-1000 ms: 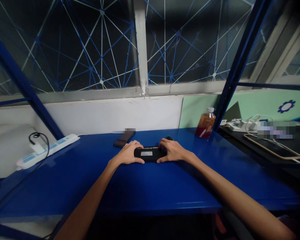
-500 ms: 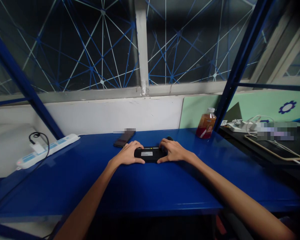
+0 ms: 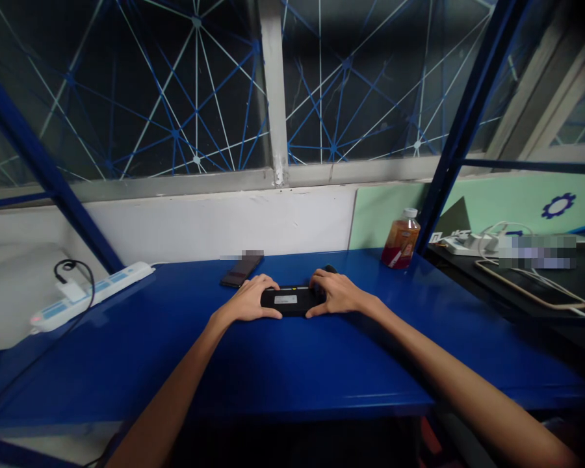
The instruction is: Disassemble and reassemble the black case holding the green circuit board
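Note:
A flat black device [image 3: 292,303] with a pale label and a small yellow mark lies on the blue table [image 3: 292,364]. My left hand [image 3: 254,299] grips its left end, thumb along the near edge and fingers over the far edge. Its right end is held the same way by my right hand [image 3: 336,294]. Both hands cover the ends of the device. Just behind my right hand, a small dark object [image 3: 330,268] shows in part. A dark phone [image 3: 242,269] lies beyond my left hand.
At the left edge lies a white power strip [image 3: 112,284] with a plugged-in black cable. A bottle of reddish drink [image 3: 401,240] stands at the back right. Farther right, a black surface holds a phone [image 3: 531,284] and white cables. Blue frame posts rise on both sides.

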A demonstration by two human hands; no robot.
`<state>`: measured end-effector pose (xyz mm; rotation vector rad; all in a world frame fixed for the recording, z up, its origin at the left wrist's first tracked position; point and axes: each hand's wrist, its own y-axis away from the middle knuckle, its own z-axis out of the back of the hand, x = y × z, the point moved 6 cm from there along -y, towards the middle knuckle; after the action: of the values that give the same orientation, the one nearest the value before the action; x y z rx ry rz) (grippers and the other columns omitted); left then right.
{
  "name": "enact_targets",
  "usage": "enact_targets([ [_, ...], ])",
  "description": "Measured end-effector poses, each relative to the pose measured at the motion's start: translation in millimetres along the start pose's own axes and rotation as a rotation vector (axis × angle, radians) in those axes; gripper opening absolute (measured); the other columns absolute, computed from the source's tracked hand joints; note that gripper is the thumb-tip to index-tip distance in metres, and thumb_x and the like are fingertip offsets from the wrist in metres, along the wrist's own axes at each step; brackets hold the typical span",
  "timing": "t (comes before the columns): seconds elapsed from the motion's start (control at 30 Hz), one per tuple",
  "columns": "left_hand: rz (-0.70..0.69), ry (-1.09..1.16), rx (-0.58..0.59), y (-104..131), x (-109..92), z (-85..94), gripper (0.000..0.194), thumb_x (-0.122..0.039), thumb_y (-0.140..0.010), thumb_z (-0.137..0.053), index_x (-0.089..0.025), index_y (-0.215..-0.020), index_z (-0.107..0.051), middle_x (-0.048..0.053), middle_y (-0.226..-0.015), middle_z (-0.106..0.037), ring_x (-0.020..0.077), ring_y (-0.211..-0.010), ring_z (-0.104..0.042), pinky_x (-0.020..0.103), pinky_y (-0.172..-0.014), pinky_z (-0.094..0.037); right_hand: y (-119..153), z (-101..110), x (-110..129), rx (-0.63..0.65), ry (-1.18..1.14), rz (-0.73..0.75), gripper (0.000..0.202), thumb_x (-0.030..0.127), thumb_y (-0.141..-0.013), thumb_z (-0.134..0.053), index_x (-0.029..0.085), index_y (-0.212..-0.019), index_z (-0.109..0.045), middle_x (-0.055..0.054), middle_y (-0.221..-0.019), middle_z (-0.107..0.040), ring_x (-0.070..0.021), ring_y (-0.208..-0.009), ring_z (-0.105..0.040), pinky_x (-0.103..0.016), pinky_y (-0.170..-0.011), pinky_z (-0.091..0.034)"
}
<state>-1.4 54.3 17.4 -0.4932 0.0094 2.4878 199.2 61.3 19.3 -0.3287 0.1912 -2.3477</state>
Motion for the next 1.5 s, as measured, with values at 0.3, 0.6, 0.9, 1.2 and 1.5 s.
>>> enact_targets([
  [0.3,-0.003,-0.002,-0.016,-1,1,-0.7,0.059,-0.061,-0.064,-0.07,-0.026,-0.109,-0.056,0.006,-0.118,-0.052,0.0287,-0.108,-0.05,0.041,-0.092,-0.036,0,1,0,0.018,-0.016,-0.011,0.073,0.08,-0.059,-0.058,0.018,-0.099,-0.057,-0.008,-0.099,-0.058,-0.0219,-0.078,-0.058,-0.031,-0.06,-0.041],
  [0.6,-0.01,-0.012,-0.013,-1,-1,-0.3,0.056,-0.06,-0.066,-0.07,-0.026,-0.108,-0.055,0.006,-0.118,-0.052,0.0281,-0.108,-0.049,0.041,-0.091,-0.036,1,2,1,0.014,-0.02,0.006,0.074,0.08,-0.062,-0.056,0.018,-0.101,-0.057,-0.008,-0.099,-0.057,-0.021,-0.076,-0.057,-0.03,-0.06,-0.041],
  [0.9,-0.01,-0.014,-0.013,0,-1,0.6,0.056,-0.06,-0.066,-0.069,-0.026,-0.108,-0.054,0.006,-0.117,-0.052,0.0287,-0.109,-0.049,0.041,-0.09,-0.036,0,1,-1,0.02,-0.017,-0.008,0.076,0.082,-0.059,-0.056,0.018,-0.101,-0.057,-0.008,-0.099,-0.058,-0.0234,-0.079,-0.058,-0.032,-0.06,-0.041],
  [1.2,-0.005,-0.011,-0.019,-1,-2,0.0,0.058,-0.062,-0.065,-0.069,-0.026,-0.108,-0.055,0.005,-0.118,-0.053,0.028,-0.11,-0.049,0.041,-0.091,-0.035,1,1,-2,0.028,-0.036,-0.014,0.074,0.08,-0.059,-0.058,0.018,-0.101,-0.056,-0.009,-0.101,-0.058,-0.0237,-0.081,-0.057,-0.031,-0.061,-0.041],
  [1.5,0.057,-0.014,0.046,9,17,20.6,0.073,-0.064,-0.057,-0.071,-0.028,-0.119,-0.053,0.005,-0.128,-0.052,0.0307,-0.119,-0.044,0.043,-0.099,-0.03,1,1,-3,0.016,-0.036,-0.002,0.073,0.078,-0.061,-0.058,0.018,-0.101,-0.056,-0.008,-0.101,-0.057,-0.0222,-0.08,-0.057,-0.031,-0.061,-0.04],
])
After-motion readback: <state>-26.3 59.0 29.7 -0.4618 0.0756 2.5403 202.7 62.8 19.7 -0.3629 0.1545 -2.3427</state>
